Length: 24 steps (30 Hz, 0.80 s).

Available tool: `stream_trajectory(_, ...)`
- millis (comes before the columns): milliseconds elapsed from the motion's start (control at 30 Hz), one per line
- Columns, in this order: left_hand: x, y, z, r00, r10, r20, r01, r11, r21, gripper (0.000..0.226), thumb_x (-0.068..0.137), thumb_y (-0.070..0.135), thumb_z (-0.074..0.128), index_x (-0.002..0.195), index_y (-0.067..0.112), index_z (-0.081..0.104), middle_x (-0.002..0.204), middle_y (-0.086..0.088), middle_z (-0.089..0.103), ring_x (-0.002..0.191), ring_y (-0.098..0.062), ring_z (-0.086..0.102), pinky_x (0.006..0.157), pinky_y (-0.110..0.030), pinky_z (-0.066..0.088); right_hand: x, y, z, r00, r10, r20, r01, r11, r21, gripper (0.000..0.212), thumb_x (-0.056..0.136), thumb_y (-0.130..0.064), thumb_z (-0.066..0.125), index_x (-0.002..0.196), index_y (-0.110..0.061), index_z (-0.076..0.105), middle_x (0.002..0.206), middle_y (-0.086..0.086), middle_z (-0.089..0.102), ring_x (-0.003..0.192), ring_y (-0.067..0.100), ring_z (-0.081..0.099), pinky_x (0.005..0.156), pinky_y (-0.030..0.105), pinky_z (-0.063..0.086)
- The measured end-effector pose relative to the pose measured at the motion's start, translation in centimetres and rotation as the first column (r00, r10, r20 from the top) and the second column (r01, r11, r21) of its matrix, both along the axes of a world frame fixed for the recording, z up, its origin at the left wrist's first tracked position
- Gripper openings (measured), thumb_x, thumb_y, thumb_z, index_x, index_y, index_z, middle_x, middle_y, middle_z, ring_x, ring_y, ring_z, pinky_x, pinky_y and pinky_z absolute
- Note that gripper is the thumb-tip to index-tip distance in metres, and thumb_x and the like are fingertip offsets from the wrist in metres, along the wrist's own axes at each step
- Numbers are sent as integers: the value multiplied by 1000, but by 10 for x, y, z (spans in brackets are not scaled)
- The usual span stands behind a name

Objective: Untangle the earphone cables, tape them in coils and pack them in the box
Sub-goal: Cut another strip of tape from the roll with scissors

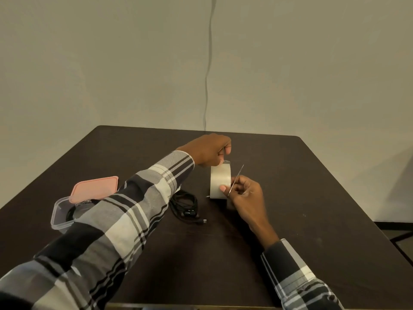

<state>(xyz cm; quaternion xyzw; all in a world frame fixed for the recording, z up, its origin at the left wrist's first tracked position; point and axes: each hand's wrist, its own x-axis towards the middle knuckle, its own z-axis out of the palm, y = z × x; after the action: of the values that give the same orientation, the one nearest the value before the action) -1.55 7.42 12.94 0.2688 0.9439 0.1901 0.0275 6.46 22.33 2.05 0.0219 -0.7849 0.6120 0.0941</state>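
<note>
Left hand (209, 151) is raised over the middle of the desk (312, 198), its thumb and fingers pinching the free end of a strip of clear tape (221, 179) pulled up from the roll. Right hand (244, 198) sits just beside it on the near side, fingers curled round a pair of scissors (237, 179) whose thin blades angle up along the strip's right edge; its thumb presses on the tape. Close by on the left lies a coiled black earphone cable (185, 206), flat on the desk, its plug pointing right. Farther left stands a clear plastic box (58, 217), partly hidden by the plaid sleeve (125, 220), with something dark inside and a pink lid (93, 189) leaning on its far rim.
</note>
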Motion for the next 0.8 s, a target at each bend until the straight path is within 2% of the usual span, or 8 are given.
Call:
stream_trajectory(67,0,-1,2,1000,-14,4,14,1000,11,26,86,1,63,91,22,50,86,3,65,73,-7,57,68,-19,43,-1,0,2,1000,-2,-5,2,1000,22,11,86,-23,78,91,-18,69,81,14,74,63,31,67,67,52,60)
stream_trajectory(233,-1,-6,5,1000,-21,9,21,999,33,29,84,1,65,86,24,47,87,-2,66,70,-9,56,65,-19,43,-7,2,5,1000,-5,-6,6,997,71,11,84,-23,80,87,-16,72,84,12,75,82,32,72,80,53,59)
stream_trajectory(467,4,-8,10,1000,-8,15,6,995,100,38,82,-4,64,76,26,43,82,-2,63,70,-13,56,66,-22,43,-6,8,8,1000,-21,-9,21,999,40,13,83,-18,80,83,-9,71,81,14,75,81,30,72,79,47,60)
stream_trajectory(533,5,-8,12,1000,-4,2,4,995,97,38,82,-4,65,76,26,42,81,-3,63,70,-13,56,66,-22,42,-8,8,11,1000,-11,4,11,1000,14,12,83,-17,80,83,-9,71,82,20,74,76,31,71,75,41,59)
stream_trajectory(633,7,-9,12,1000,5,16,-7,992,129,38,81,-6,64,75,24,42,85,-11,65,71,-16,56,68,-26,45,-5,11,16,999,34,33,-33,999,-31,9,84,-11,79,82,-8,71,75,16,74,65,9,66,63,20,54)
stream_trajectory(667,8,-9,11,1000,9,18,-11,990,138,38,81,-7,64,75,24,42,85,-13,66,70,-16,57,69,-27,46,-5,12,16,998,45,40,-43,998,-43,8,84,-9,78,82,-8,71,72,11,74,63,5,65,61,17,53)
stream_trajectory(733,10,-9,12,1000,12,6,-13,990,143,37,80,-6,64,75,23,42,86,-15,67,69,-16,57,69,-27,46,-5,14,18,997,46,55,-43,998,-50,8,83,-10,79,83,-8,71,72,10,75,64,5,66,63,22,54)
stream_trajectory(800,11,-8,15,1000,15,-10,-13,988,156,37,80,-7,65,74,22,43,86,-15,67,68,-15,57,66,-24,45,-8,14,20,997,27,71,-23,999,-49,11,83,-13,80,83,-6,72,80,18,75,71,16,68,70,35,58)
